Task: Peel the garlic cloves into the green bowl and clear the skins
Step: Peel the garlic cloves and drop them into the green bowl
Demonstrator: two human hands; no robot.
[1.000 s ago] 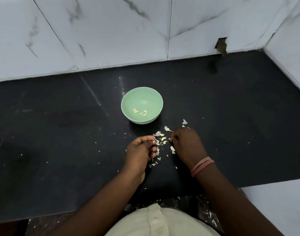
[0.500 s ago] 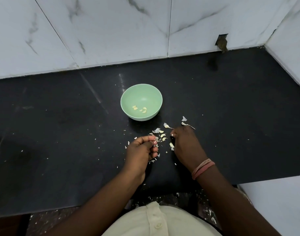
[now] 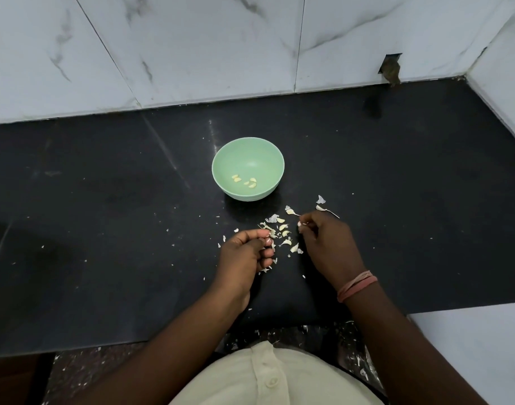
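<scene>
So we've got the bowl [image 3: 248, 159] sitting on the black counter [image 3: 104, 229], at about 12 o'clock from our hands, near them but not touching. A few peeled cloves [image 3: 244, 181] lie in the bottom of it. Between the hands and up toward 1 o'clock there's a scatter of skins [image 3: 279, 232] mixed with some unpeeled bits, spread over the counter. Our left hand [image 3: 244, 258] is curled, thumb and fingertips pressed together at the tip, pinching something small and pale, can't tell if it's a clove or skin. Our right hand [image 3: 329, 247] sits at 3 o'clock from the left one, fingers bunched, nipping a little white piece at the tips. There's a pink band [image 3: 356, 285] on that wrist. White marble tiles [image 3: 192, 48] run behind the counter.
</scene>
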